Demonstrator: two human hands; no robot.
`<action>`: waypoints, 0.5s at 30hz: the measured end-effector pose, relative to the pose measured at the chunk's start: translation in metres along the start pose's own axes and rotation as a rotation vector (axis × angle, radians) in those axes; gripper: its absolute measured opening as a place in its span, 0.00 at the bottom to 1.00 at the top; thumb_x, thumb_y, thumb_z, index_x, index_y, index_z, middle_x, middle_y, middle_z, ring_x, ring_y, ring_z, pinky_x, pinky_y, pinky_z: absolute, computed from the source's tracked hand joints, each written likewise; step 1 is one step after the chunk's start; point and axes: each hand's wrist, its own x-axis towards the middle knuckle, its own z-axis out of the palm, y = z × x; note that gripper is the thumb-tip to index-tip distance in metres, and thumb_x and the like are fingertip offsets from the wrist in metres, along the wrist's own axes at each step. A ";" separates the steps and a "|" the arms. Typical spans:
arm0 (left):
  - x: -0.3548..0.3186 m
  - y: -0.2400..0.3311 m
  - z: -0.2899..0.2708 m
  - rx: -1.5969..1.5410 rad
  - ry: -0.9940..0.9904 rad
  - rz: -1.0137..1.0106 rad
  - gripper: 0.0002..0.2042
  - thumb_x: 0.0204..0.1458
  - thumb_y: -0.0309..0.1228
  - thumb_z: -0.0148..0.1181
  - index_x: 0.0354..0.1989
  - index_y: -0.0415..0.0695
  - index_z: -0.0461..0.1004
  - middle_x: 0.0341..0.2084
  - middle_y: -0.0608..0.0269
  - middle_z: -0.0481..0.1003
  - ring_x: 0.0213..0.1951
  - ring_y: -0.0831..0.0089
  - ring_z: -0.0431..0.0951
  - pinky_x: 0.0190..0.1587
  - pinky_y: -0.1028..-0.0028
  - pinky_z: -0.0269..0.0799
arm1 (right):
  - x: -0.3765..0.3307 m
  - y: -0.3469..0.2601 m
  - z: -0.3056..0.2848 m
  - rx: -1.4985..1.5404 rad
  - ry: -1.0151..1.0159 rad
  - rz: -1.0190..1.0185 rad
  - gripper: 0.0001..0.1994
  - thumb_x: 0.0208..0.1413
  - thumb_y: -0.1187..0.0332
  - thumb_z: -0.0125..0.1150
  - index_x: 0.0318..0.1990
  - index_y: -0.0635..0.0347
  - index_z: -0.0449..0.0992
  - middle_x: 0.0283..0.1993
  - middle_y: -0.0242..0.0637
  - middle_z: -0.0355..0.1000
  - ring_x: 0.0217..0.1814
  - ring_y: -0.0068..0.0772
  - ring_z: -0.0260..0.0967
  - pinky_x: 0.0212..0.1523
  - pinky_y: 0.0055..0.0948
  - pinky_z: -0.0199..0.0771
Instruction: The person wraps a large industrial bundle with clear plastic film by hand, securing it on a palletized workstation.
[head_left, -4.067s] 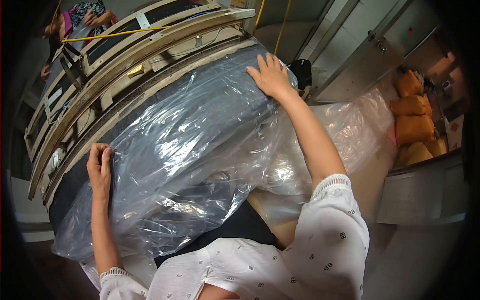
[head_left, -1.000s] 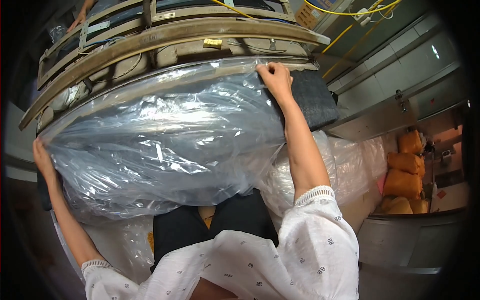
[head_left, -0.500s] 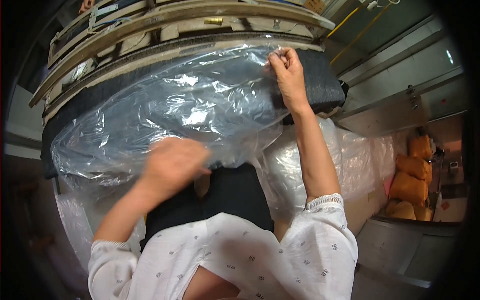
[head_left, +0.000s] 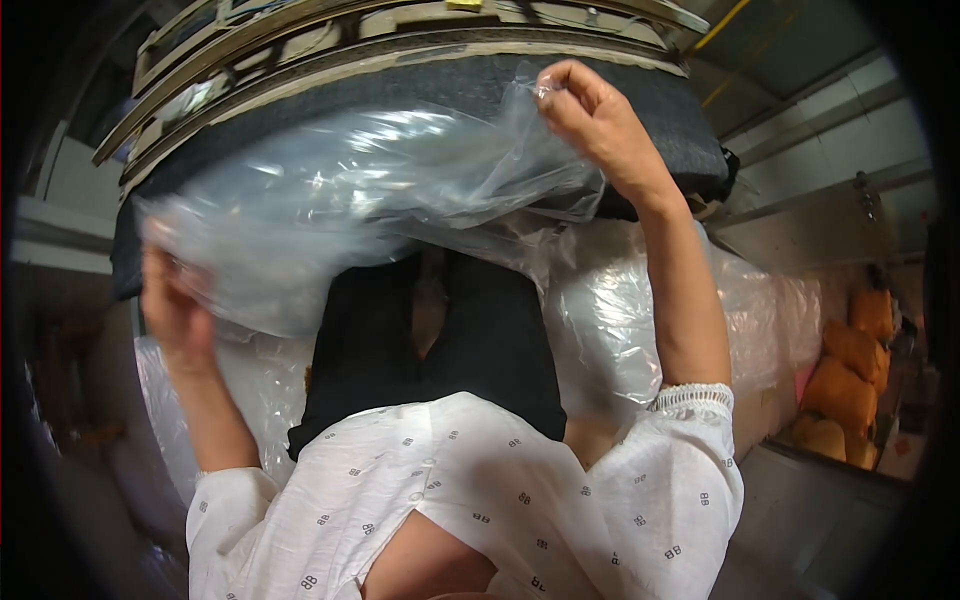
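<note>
A long piece of clear plastic film [head_left: 400, 165] stretches crosswise in front of me, wrinkled and partly smeared by motion. Its upper right corner is pinched in the closed fingers of my right hand [head_left: 600, 125], raised at the far right. At the film's left end is my left hand [head_left: 180, 305], its fingers blurred against the plastic, so their grip is unclear. Beneath and behind the film runs a dark cloth-covered surface [head_left: 650, 120], whose near part the plastic covers.
Wooden rails [head_left: 400, 25] run along the far side of the dark surface. Bulky clear plastic [head_left: 620, 290] lies below it, around my legs in black trousers [head_left: 440, 330]. Orange bundles [head_left: 840, 390] are stacked at the far right, beyond a metal panel [head_left: 800, 230].
My left hand has swung from the middle out to the film's left end. The film has shifted and bunched, baring more dark cloth at right. My right hand still pinches its corner.
</note>
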 end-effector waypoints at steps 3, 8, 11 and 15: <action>0.025 0.054 -0.047 0.416 0.303 0.320 0.13 0.56 0.27 0.48 0.49 0.42 0.66 0.39 0.66 0.70 0.35 0.82 0.69 0.38 0.82 0.66 | -0.017 -0.030 0.032 0.003 -0.162 0.005 0.09 0.55 0.64 0.56 0.34 0.60 0.71 0.28 0.24 0.67 0.25 0.10 0.56 0.27 0.14 0.59; -0.010 0.030 0.080 0.952 -0.116 0.672 0.15 0.53 0.25 0.48 0.51 0.43 0.68 0.48 0.60 0.69 0.51 0.71 0.67 0.54 0.72 0.59 | -0.040 -0.053 0.056 0.052 -0.174 0.042 0.08 0.57 0.68 0.52 0.38 0.61 0.74 0.27 0.24 0.67 0.22 0.11 0.54 0.23 0.13 0.57; -0.006 -0.003 0.147 1.210 -0.693 0.764 0.20 0.44 0.30 0.62 0.47 0.40 0.70 0.44 0.58 0.70 0.49 0.68 0.68 0.51 0.72 0.62 | -0.050 -0.070 0.064 -0.161 -0.136 -0.053 0.10 0.55 0.73 0.53 0.45 0.58 0.73 0.24 0.25 0.66 0.21 0.13 0.55 0.22 0.14 0.57; 0.010 -0.022 0.163 0.882 -1.169 0.061 0.13 0.50 0.32 0.56 0.43 0.40 0.74 0.39 0.60 0.72 0.44 0.70 0.71 0.49 0.73 0.64 | -0.059 -0.078 0.070 -0.255 -0.098 -0.158 0.09 0.51 0.72 0.57 0.42 0.58 0.73 0.23 0.27 0.64 0.22 0.14 0.57 0.24 0.15 0.58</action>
